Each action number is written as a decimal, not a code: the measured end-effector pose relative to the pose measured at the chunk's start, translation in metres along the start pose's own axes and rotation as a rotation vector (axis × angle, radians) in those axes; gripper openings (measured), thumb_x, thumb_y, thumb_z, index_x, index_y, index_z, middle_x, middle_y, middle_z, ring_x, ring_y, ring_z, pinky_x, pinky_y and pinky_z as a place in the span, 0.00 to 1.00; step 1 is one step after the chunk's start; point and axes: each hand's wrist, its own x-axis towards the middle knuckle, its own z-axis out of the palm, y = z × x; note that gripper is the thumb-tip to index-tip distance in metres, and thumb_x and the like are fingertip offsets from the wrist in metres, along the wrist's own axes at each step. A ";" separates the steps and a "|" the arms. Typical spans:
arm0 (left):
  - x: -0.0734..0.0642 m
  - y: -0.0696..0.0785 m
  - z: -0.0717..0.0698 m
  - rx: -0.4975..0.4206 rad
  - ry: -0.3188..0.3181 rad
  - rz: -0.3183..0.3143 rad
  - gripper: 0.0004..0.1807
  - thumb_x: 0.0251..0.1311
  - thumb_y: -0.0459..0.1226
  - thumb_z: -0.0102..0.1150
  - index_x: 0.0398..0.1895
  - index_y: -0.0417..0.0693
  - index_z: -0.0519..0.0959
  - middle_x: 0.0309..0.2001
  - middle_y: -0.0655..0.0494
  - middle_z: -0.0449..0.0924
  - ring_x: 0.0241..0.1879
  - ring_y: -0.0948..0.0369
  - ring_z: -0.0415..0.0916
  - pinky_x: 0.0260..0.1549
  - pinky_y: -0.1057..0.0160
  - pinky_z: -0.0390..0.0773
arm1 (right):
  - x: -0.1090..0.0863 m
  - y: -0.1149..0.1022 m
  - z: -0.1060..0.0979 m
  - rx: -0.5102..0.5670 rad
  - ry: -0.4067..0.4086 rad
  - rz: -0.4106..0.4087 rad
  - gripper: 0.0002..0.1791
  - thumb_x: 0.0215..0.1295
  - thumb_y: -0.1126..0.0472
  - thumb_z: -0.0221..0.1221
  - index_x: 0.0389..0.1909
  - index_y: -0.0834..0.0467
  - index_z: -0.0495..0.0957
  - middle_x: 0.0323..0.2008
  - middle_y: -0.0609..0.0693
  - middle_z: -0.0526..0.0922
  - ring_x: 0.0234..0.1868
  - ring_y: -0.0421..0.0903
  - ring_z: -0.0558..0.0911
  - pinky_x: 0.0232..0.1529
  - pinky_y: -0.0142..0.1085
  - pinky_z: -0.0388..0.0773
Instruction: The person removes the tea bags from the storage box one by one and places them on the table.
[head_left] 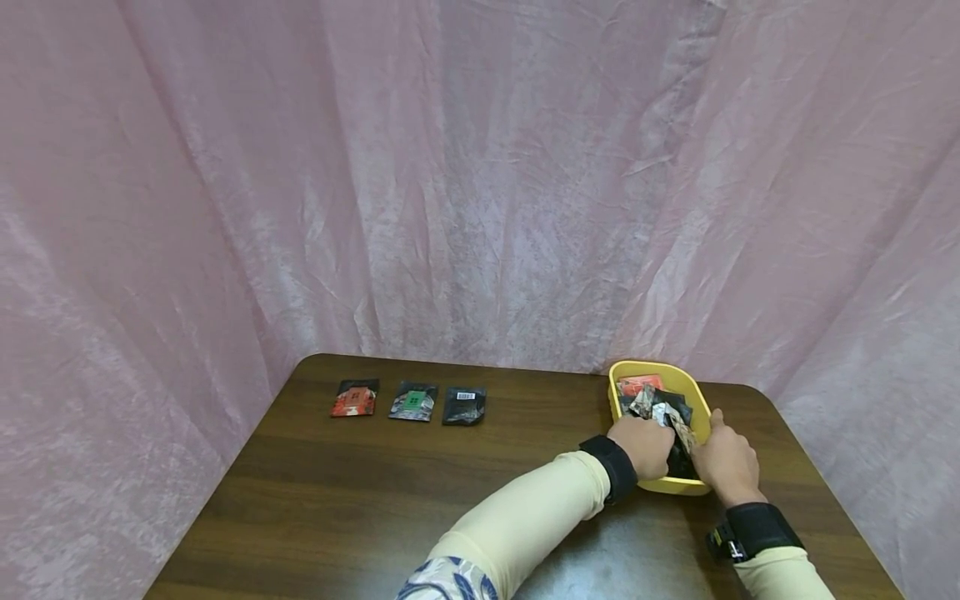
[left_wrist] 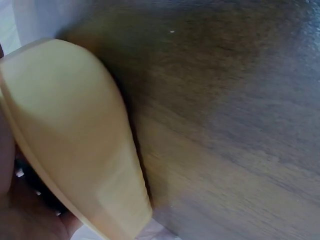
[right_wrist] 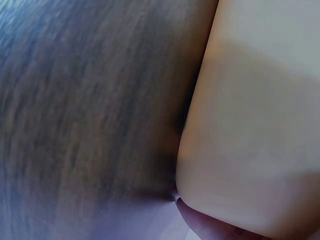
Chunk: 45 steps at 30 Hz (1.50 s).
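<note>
A yellow plastic basket [head_left: 652,368] stands at the table's right side, with several small packets in red, black, silver and tan inside. My left hand [head_left: 643,447] reaches over its near left rim among the packets; the fingertips are hidden. In the left wrist view, part of that hand [left_wrist: 35,212] shows inside the basket wall [left_wrist: 75,125], next to something black and shiny. My right hand [head_left: 727,460] grips the right rim, one finger along the outside. A tan packet [head_left: 682,435] lies between the hands. The basket's outer wall [right_wrist: 250,125] fills the right wrist view's right side.
Three flat packets lie in a row at the back left of the brown wooden table [head_left: 360,492]: a red one [head_left: 355,398], a green-labelled one [head_left: 413,402] and a black one with a white barcode label [head_left: 464,407]. A pink curtain [head_left: 480,208] hangs behind the table.
</note>
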 end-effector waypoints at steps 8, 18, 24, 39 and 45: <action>-0.002 -0.001 0.008 0.088 0.141 0.035 0.12 0.69 0.53 0.61 0.52 0.68 0.81 0.38 0.71 0.89 0.34 0.68 0.87 0.28 0.66 0.84 | -0.001 -0.001 0.000 -0.005 0.017 -0.012 0.46 0.72 0.54 0.57 0.79 0.77 0.50 0.60 0.83 0.75 0.51 0.80 0.82 0.47 0.66 0.79; -0.003 0.002 0.008 0.105 0.180 0.015 0.16 0.61 0.56 0.70 0.48 0.68 0.80 0.36 0.72 0.87 0.32 0.70 0.86 0.25 0.66 0.83 | -0.001 -0.001 0.001 0.007 0.006 -0.009 0.46 0.67 0.60 0.57 0.79 0.77 0.50 0.57 0.83 0.77 0.46 0.76 0.83 0.44 0.64 0.79; -0.002 0.001 0.007 0.061 0.137 0.006 0.13 0.58 0.57 0.73 0.42 0.71 0.82 0.36 0.73 0.89 0.33 0.70 0.86 0.26 0.66 0.83 | -0.002 0.000 0.001 0.006 0.012 -0.018 0.46 0.63 0.62 0.58 0.78 0.78 0.51 0.57 0.83 0.77 0.45 0.76 0.84 0.43 0.64 0.79; -0.013 -0.011 0.006 0.079 0.163 0.028 0.10 0.64 0.52 0.69 0.47 0.72 0.84 0.40 0.74 0.89 0.40 0.71 0.86 0.45 0.68 0.81 | -0.003 -0.003 -0.001 0.012 0.005 0.003 0.47 0.68 0.60 0.59 0.79 0.78 0.49 0.55 0.83 0.78 0.42 0.73 0.84 0.42 0.62 0.79; -0.024 -0.029 0.007 0.039 0.254 0.074 0.16 0.68 0.46 0.65 0.58 0.66 0.83 0.50 0.71 0.89 0.47 0.70 0.87 0.50 0.70 0.82 | -0.003 -0.002 -0.001 0.011 0.011 0.001 0.45 0.72 0.57 0.58 0.79 0.78 0.49 0.54 0.83 0.78 0.43 0.73 0.84 0.44 0.64 0.79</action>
